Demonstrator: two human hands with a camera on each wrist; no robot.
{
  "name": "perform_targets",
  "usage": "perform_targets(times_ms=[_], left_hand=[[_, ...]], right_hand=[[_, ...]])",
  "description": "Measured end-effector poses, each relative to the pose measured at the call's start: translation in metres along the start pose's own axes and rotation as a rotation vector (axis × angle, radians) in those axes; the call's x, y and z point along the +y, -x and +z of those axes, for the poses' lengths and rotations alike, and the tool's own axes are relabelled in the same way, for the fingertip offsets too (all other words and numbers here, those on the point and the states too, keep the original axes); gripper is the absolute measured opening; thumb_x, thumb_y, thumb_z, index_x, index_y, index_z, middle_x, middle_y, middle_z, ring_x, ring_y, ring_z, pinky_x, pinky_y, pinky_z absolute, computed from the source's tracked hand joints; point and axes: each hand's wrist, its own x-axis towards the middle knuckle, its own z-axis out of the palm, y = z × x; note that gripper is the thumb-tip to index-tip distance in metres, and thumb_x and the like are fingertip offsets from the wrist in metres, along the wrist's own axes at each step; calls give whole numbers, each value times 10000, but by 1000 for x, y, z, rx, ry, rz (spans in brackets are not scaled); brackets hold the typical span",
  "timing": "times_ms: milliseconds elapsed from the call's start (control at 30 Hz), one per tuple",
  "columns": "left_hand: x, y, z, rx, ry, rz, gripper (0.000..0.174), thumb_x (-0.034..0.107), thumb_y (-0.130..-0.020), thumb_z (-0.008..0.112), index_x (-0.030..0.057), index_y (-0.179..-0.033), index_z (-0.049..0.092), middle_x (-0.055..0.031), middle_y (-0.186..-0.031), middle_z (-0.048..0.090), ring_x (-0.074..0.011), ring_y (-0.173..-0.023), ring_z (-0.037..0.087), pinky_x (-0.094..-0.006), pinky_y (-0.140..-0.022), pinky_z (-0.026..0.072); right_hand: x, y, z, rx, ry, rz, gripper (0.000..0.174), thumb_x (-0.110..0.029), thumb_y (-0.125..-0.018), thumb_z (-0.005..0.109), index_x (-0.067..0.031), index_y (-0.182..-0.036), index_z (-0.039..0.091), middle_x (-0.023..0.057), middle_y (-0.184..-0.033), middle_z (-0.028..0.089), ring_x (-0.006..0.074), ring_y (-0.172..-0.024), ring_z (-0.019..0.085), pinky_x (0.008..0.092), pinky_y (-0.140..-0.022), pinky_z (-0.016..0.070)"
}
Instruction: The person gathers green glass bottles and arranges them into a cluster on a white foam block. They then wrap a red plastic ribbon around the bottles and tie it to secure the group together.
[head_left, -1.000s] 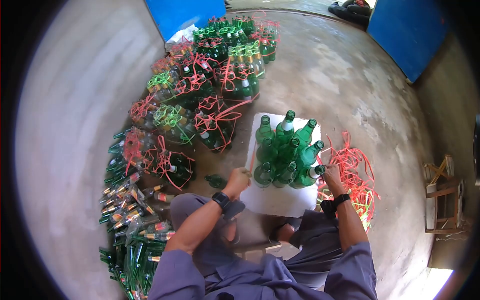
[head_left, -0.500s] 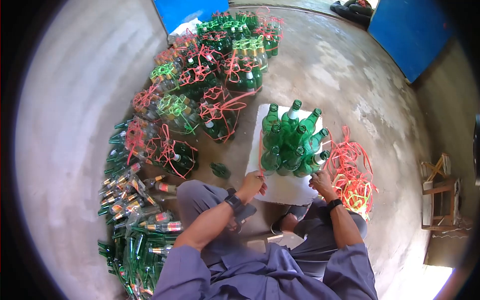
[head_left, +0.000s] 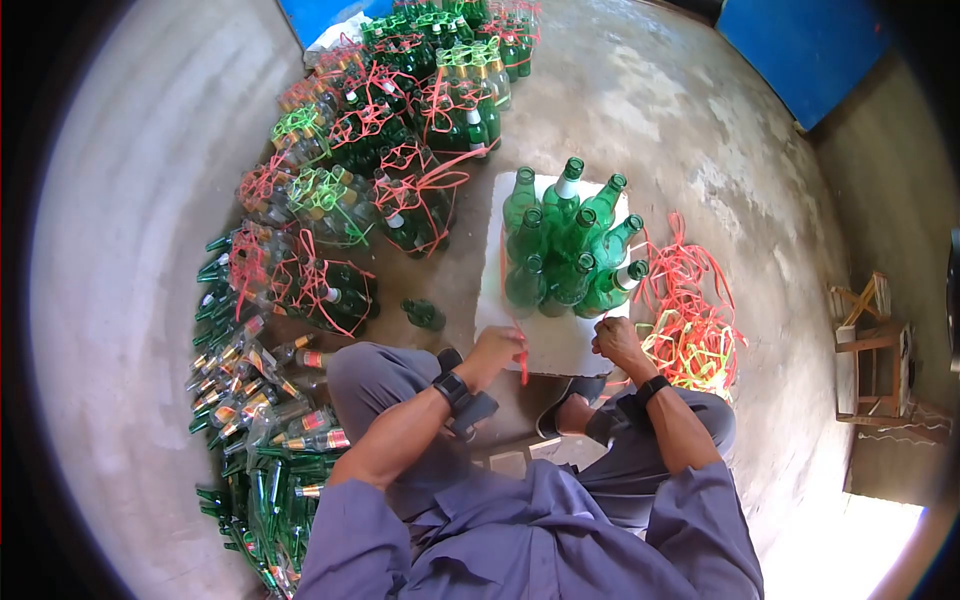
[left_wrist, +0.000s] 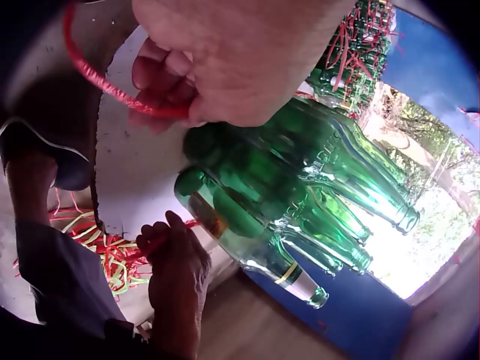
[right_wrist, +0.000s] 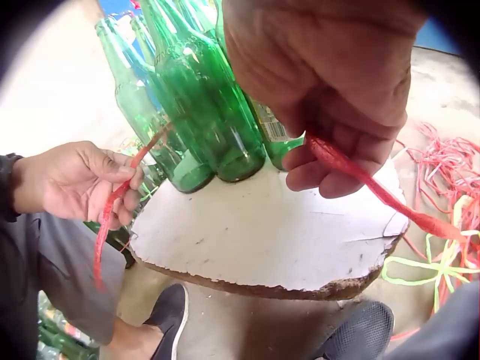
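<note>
Red cord (right_wrist: pixel 360 180): thin, twisted
Left hand (head_left: pixel 500 348): curled, pinching cord
Right hand (head_left: pixel 612 338): pinching cord by green bottles (head_left: pixel 565 255), surface's (head_left: pixel 555 345) near edge

A thin red string (right_wrist: pixel 375 189) is pulled tight beside the empty green glass bottles (head_left: pixel 565 250), which stand upright, close together, on a white board (head_left: pixel 548 345); one end hangs loose.
</note>
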Motion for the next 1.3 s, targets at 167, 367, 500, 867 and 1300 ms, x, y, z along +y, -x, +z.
perform_targets(times_ms=[167,367,500,867,1300], left_hand=[[1,-6,2,28,-122,25,135,145,-888,658,20,-923,697,-2,-770,643,-91,-636,558,-236,-554,401],[7,-10,9,11,-6,-67,105,112,-881,648,18,-877,695,-20,-704,626,-86,-525,503,-233,-485,370],[7,-8,13,24,1,-100,101,114,-879,643,26,-871,690,-40,-712,653,-94,-549,556,-233,-480,378],[11,-5,19,-6,53,-101,83,120,-902,612,43,-879,631,-52,-827,671,-130,-755,652,-276,-655,476],[3,-8,25,76,0,-77,64,100,-911,603,53,-867,609,24,-662,509,-69,-549,452,-248,-509,350]], right_hand=[[-98,19,-19,-107,-359,270,298,-166,-983,503,70,-900,664,126,-718,688,189,-607,688,305,-547,557],[-103,37,34,-121,-109,-285,266,-139,-987,488,84,-956,629,137,-734,680,205,-647,689,327,-602,573],[-137,55,55,-180,-247,-212,229,-109,-981,469,69,-960,613,134,-718,665,200,-637,673,334,-594,561],[-187,64,61,-298,-429,-23,245,-133,-958,474,58,-905,618,125,-719,669,203,-649,673,338,-629,538],[-185,59,33,-302,-112,62,237,-236,-902,577,-52,-991,696,154,-820,699,320,-663,668,402,-607,518]])
